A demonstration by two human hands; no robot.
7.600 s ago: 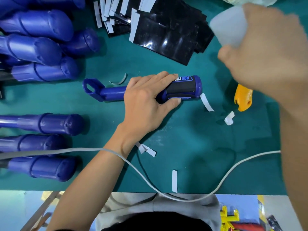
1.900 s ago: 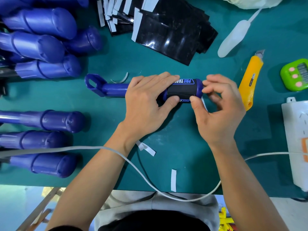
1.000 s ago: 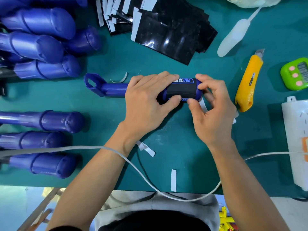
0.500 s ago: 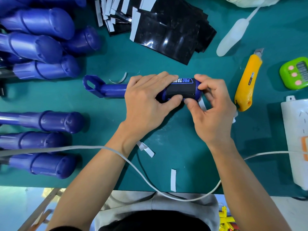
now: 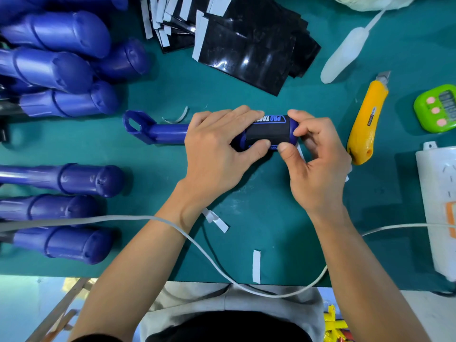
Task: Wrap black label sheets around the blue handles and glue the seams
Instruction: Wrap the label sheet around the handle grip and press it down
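Note:
A blue handle [image 5: 160, 130] lies across the middle of the green mat, its looped end pointing left. A black label sheet [image 5: 267, 132] with blue lettering is wrapped round its thick right end. My left hand [image 5: 217, 154] grips the handle over the label's left part, thumb underneath. My right hand [image 5: 315, 159] pinches the handle's right end between thumb and forefinger. A stack of loose black label sheets [image 5: 249, 53] with white backing strips lies at the top centre. The translucent glue bottle [image 5: 345, 58] lies on the mat at the upper right.
Several bare blue handles [image 5: 61, 67] are piled at the left, more [image 5: 69, 178] below them. A yellow utility knife [image 5: 365, 119], a green timer [image 5: 436, 108] and a white power strip [image 5: 436, 206] lie at the right. White backing strips [image 5: 256, 266] and a white cable [image 5: 197, 245] cross the mat's front.
Earlier my right hand held the glue bottle up; it now lies on the mat. Over the last second my right thumb slid left along the label's lower edge, close to my left thumb.

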